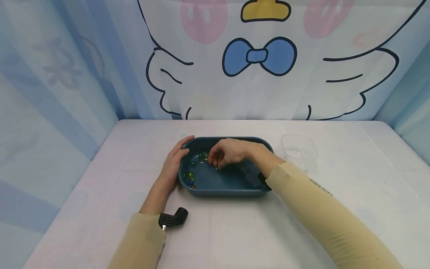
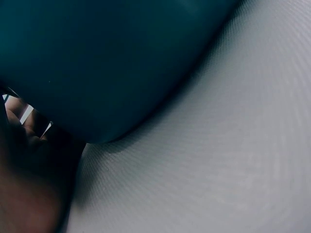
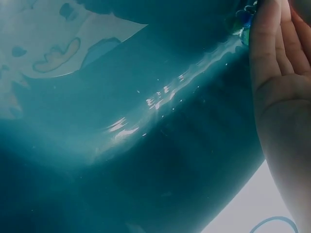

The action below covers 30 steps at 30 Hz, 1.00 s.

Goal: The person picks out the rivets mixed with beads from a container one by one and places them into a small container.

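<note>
Left hand [image 1: 173, 164], fingers straight, rests flat against outer wall of blue basin [image 1: 231, 188]; right hand [image 1: 228, 153] inside it, fingertips bunched over marbles [image 1: 202, 157], pinch contents indiscernible; clear cup [image 1: 299, 151] beyond right wrist.

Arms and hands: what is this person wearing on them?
Both hands, left hand and right hand, are bare. Each arm wears a long pale-yellow sleeve; the right one bears small dark lettering. A black wrist camera sits at the left cuff.

Bright, even light, soft shadows, wide-angle bending at edges, both wrist views dim, blurred, glare streaks
</note>
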Each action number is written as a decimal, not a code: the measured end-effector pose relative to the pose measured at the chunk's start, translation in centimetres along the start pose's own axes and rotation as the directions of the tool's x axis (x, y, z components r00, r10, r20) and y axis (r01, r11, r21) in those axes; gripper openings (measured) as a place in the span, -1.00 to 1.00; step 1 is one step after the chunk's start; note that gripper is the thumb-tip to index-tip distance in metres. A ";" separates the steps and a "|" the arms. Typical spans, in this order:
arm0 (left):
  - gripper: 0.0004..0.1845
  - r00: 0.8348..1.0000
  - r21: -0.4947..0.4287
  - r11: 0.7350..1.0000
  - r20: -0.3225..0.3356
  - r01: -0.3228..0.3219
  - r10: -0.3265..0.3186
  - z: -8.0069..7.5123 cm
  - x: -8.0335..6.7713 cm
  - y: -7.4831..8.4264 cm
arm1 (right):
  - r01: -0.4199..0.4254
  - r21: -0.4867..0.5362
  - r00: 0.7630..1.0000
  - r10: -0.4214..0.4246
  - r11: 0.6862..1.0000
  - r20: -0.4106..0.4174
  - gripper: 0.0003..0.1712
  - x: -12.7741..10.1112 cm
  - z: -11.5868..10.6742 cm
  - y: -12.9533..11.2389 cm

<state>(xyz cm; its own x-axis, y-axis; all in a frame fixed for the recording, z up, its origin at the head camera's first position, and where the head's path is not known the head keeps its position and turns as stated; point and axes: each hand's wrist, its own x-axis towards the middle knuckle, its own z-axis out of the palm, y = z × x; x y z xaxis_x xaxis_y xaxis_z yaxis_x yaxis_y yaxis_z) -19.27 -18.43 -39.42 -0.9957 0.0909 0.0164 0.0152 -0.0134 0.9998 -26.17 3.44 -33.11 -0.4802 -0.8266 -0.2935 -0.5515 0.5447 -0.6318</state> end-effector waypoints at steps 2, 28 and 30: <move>-0.47 1.000 -0.008 1.000 -0.002 0.000 0.000 0.1 0.0 0.0 | -0.012 -0.011 1.000 0.012 1.000 -0.001 -0.72 0.0 0.0 0.0; -0.47 1.000 0.026 1.000 -0.022 0.006 -0.006 0.2 -0.1 0.2 | 0.011 -0.152 1.000 -0.007 0.988 0.026 -0.92 0.8 0.7 -0.2; -0.47 1.000 0.024 1.000 -0.022 0.008 -0.007 0.1 -0.2 0.2 | 0.011 -0.151 1.000 -0.007 0.988 0.026 -0.92 0.8 0.8 -0.3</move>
<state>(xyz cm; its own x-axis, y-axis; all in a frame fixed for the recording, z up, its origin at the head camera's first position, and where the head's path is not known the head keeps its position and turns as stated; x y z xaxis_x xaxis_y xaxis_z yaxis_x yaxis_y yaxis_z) -19.10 -18.31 -39.20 -0.9976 0.0690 0.0086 0.0094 0.0114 0.9999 -25.87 2.51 -33.71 -0.4583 -0.8337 -0.3081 -0.6533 0.5511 -0.5192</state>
